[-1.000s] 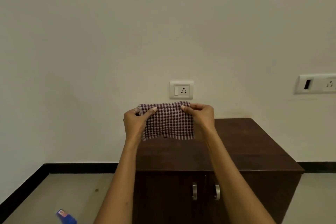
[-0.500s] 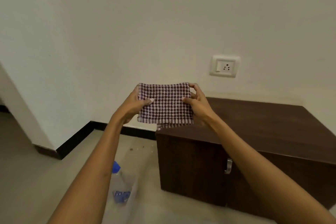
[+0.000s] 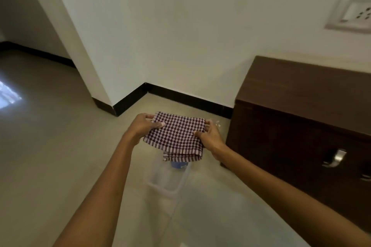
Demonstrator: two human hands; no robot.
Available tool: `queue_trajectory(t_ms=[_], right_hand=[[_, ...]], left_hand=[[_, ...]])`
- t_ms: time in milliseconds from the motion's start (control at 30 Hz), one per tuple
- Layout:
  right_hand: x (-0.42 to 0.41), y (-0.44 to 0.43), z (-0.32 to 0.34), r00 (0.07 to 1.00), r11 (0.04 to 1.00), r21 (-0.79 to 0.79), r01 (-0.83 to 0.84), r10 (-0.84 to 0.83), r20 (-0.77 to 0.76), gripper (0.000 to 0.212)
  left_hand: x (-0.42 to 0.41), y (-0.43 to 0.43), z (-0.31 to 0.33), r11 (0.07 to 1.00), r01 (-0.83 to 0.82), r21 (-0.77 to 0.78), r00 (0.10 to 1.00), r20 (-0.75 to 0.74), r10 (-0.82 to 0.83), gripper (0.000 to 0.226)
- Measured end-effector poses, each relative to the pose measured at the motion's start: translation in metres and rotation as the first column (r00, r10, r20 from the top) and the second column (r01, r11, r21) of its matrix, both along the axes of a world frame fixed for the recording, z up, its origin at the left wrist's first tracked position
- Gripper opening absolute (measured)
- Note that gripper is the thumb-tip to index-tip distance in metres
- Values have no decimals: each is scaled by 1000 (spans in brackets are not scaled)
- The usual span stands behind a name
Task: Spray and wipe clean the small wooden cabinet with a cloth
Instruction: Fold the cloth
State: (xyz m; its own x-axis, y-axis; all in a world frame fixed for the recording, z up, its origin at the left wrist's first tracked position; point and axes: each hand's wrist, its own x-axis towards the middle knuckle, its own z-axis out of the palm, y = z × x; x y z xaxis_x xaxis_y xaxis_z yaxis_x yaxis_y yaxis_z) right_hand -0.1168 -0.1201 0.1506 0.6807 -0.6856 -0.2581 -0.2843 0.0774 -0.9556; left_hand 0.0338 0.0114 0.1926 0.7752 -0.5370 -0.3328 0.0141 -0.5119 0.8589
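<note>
Left hand (image 3: pixel 143 126): pinches the cloth's left edge, thumb on top.
Cloth (image 3: pixel 176 134): checked, folded, held between both hands over the floor.
Right hand (image 3: pixel 211 136): grips the cloth's right edge.
Bottle (image 3: pixel 170 178): blurred, on the floor under the cloth.
Cabinet (image 3: pixel 291 118): right of the hands, apart.

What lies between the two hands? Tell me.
In the head view, the folded checked cloth spans the gap, gripped by the left hand and the right hand.
</note>
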Motion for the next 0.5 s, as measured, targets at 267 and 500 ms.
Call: queue_trajectory(t_ms=[267, 500], right_hand=[[21, 35, -88, 956, 994, 50, -99, 109, -272, 47], [31, 49, -137, 925, 978, -120, -170, 116, -363, 23]], left_hand=[[22, 17, -105, 977, -24, 211, 997, -67, 39, 51], [22, 16, -180, 947, -53, 318, 996, 88, 27, 50]])
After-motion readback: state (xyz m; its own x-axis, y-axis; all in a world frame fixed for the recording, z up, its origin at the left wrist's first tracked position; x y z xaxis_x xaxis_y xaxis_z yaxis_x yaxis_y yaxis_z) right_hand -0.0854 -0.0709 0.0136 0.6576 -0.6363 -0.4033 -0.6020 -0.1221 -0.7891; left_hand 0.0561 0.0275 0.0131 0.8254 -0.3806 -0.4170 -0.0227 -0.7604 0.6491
